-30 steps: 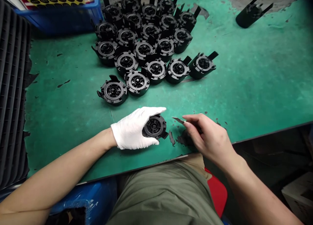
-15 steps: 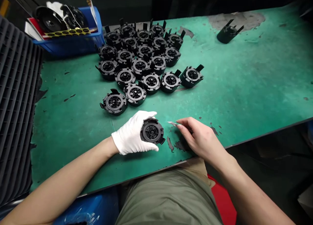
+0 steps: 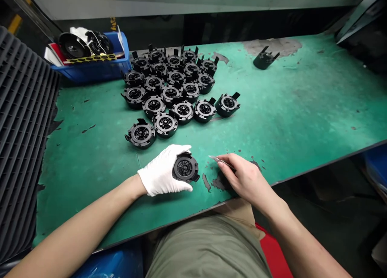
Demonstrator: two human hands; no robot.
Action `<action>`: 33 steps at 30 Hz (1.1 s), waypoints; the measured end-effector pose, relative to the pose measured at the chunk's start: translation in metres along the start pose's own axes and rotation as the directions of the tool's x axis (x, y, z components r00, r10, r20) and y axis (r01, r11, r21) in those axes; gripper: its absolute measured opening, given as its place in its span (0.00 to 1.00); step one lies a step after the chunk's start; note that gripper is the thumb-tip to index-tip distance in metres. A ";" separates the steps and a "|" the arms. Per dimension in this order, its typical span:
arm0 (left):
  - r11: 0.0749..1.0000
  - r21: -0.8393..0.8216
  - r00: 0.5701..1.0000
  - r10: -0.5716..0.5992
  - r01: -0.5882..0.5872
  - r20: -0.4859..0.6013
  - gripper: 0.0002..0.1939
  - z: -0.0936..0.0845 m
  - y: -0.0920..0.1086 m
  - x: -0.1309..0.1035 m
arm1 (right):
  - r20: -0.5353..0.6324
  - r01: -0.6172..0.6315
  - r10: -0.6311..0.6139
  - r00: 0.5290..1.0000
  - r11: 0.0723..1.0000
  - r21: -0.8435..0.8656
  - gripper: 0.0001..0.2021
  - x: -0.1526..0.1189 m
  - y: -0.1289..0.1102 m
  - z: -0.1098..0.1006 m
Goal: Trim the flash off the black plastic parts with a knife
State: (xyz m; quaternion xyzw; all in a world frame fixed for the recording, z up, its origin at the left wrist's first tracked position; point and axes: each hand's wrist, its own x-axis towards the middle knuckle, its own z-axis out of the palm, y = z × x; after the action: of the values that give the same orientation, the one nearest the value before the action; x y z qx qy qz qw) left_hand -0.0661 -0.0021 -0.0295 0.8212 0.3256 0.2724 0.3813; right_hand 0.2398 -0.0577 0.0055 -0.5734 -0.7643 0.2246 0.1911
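Note:
A white glove covers my left hand [image 3: 163,172], whose fingers and thumb wrap round a round black plastic part [image 3: 185,168]. The part's ribbed face with its central hub points up toward me, and a tab sticks out at its lower right. To its right, my bare right hand [image 3: 242,175] pinches a small knife [image 3: 216,159] with a thin pointed metal blade. The blade tip points left toward the part but stays apart from it. Most of the knife's handle is hidden in my fingers. Beyond my hands, several similar black parts [image 3: 171,93] stand grouped on the green table.
A blue bin [image 3: 90,71] with black parts and papers stands at the back left. Grey corrugated material [image 3: 26,141] rises along the left edge. One black part [image 3: 264,59] stands alone at the far right of the worn green table [image 3: 296,117].
The camera view has tilted up, showing more of the background. My right hand has turned the knife slightly, so more of it shows. My left hand keeps its hold on the black part.

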 end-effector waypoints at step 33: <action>1.000 0.010 0.999 -0.007 0.006 0.033 0.60 -0.003 -0.002 0.002 | 0.248 0.646 -0.596 0.764 0.710 -0.281 0.14 0.071 -0.004 -0.012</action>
State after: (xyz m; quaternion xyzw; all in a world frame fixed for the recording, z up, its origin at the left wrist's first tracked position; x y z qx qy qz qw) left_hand -0.0674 0.0014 -0.0290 0.8263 0.3232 0.2560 0.3836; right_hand 0.2238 0.0113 0.0202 -0.2897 -0.9511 0.0467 0.0966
